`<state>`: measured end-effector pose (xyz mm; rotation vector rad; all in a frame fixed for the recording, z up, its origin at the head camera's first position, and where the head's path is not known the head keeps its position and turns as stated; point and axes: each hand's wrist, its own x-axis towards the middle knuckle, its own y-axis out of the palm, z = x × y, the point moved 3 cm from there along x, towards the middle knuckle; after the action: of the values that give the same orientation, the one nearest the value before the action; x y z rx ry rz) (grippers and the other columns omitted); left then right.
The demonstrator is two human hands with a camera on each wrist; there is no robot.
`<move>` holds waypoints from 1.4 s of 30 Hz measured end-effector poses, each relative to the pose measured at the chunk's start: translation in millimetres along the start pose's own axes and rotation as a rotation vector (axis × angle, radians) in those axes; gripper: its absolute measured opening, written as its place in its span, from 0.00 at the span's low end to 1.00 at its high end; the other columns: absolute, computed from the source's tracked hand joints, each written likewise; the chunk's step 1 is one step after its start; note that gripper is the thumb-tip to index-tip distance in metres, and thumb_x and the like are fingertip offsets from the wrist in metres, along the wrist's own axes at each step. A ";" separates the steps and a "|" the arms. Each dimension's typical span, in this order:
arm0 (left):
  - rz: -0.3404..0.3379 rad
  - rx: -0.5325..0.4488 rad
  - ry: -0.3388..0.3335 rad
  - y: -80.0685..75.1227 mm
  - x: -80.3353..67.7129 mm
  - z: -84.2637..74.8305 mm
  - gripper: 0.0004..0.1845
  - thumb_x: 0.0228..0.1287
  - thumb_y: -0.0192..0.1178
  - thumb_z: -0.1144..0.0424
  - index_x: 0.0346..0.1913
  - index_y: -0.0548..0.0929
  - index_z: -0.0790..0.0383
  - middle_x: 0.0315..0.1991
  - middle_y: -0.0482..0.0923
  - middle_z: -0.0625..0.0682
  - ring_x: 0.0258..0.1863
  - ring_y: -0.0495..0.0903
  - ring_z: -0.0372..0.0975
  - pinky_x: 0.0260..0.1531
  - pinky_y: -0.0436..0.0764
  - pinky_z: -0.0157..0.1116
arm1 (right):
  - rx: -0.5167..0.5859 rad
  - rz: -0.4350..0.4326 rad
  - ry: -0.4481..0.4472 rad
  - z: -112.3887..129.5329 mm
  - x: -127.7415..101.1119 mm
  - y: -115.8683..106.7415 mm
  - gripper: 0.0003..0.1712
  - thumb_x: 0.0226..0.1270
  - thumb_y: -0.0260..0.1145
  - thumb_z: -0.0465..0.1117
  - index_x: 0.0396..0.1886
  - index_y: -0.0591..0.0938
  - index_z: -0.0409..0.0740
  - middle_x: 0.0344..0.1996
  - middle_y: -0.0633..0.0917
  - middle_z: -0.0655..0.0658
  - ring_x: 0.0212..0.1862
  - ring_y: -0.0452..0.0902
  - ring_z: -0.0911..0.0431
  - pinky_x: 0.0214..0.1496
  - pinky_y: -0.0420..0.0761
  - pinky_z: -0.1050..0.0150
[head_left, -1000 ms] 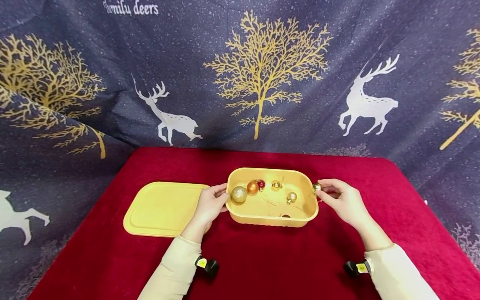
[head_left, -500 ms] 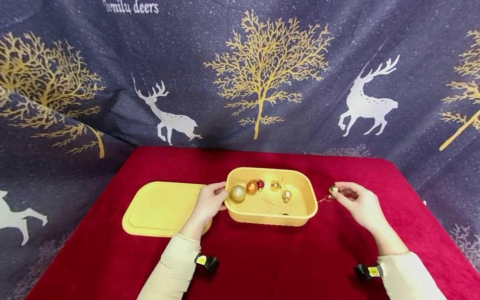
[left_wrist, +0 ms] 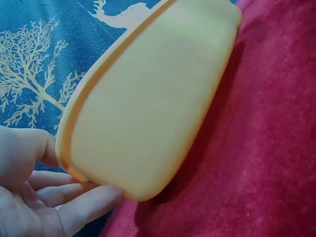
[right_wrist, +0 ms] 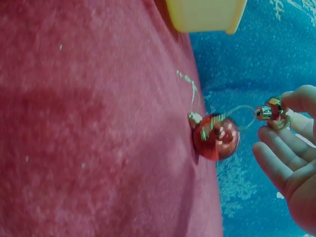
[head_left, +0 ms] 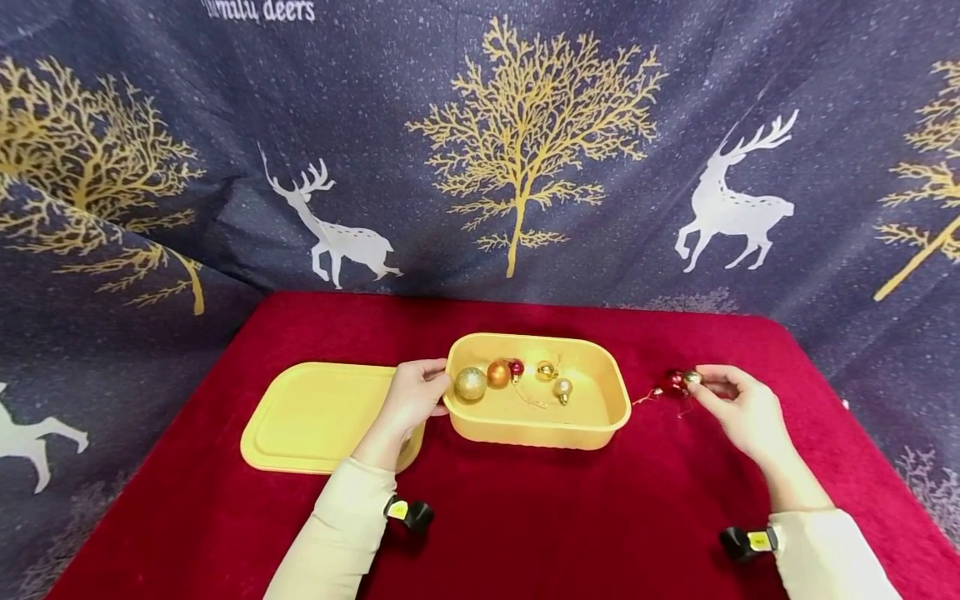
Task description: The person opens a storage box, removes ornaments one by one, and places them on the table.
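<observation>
My left hand (head_left: 408, 393) grips the left end of a yellow plastic box (head_left: 532, 432), thumb at the rim and fingers beneath. Inside lie a glittery gold bauble (head_left: 470, 383), an orange bauble (head_left: 498, 374), a small red bauble (head_left: 517, 367), a shiny gold bauble (head_left: 545, 371) and a pale gold one (head_left: 562, 387). To the right of the box, my right hand (head_left: 742, 410) pinches a small gold bauble (head_left: 692, 378) by thumb and fingertips. In the right wrist view its cap and string loop point toward a larger red bauble (right_wrist: 217, 140) on the cloth.
The yellow lid (head_left: 315, 417) lies flat left of the box, partly behind my left forearm. Red cloth (head_left: 570, 517) covers the table. A dark blue backdrop (head_left: 420, 75) with trees and deer hangs behind it.
My right hand has moved right with the gold bauble, away from the box's end. The larger red bauble has come into view beside it. Inside the box, the pale gold bauble has shifted left.
</observation>
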<state>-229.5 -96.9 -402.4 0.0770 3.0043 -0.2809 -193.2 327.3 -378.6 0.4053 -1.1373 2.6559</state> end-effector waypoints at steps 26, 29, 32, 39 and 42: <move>0.012 0.014 -0.053 -0.8 0.7 -6.6 0.24 0.60 0.49 0.70 0.60 0.72 0.74 0.54 0.77 0.67 0.46 0.81 0.50 0.31 0.86 0.40 | -0.143 0.097 0.081 -30.4 3.2 -8.8 0.19 0.60 0.66 0.42 0.46 0.81 0.34 0.41 0.85 0.31 0.30 0.64 0.90 0.29 0.69 0.83; 0.006 0.007 -0.051 -0.8 -1.0 -2.6 0.24 0.61 0.49 0.69 0.61 0.72 0.72 0.54 0.77 0.66 0.47 0.81 0.51 0.32 0.86 0.39 | -0.175 0.112 0.073 -31.2 5.3 -7.5 0.18 0.59 0.67 0.42 0.44 0.81 0.34 0.37 0.86 0.32 0.28 0.65 0.88 0.28 0.70 0.79; 0.003 -0.004 -0.042 -1.3 -2.3 0.3 0.24 0.61 0.49 0.69 0.61 0.72 0.72 0.54 0.78 0.66 0.47 0.82 0.51 0.33 0.86 0.39 | -0.211 0.136 0.065 -30.9 7.2 -5.2 0.18 0.58 0.67 0.42 0.43 0.82 0.34 0.34 0.87 0.34 0.27 0.67 0.83 0.27 0.72 0.74; -0.009 -0.023 -0.022 -2.0 -4.4 4.7 0.23 0.61 0.49 0.70 0.60 0.73 0.72 0.52 0.79 0.66 0.44 0.83 0.51 0.30 0.86 0.38 | -0.292 0.143 0.031 -25.4 9.7 -4.0 0.19 0.58 0.67 0.45 0.43 0.82 0.34 0.34 0.87 0.35 0.31 0.79 0.63 0.31 0.75 0.64; -0.009 -0.029 -0.017 -1.6 -3.9 5.5 0.23 0.60 0.49 0.71 0.60 0.74 0.72 0.52 0.79 0.66 0.43 0.83 0.51 0.30 0.86 0.38 | -0.306 0.103 0.013 -18.8 10.0 -6.5 0.18 0.59 0.66 0.44 0.44 0.83 0.36 0.35 0.86 0.35 0.34 0.80 0.49 0.32 0.74 0.60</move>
<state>-225.1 -99.7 -407.0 0.0579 2.9919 -0.2380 -203.7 346.4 -383.3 0.2786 -1.5676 2.5026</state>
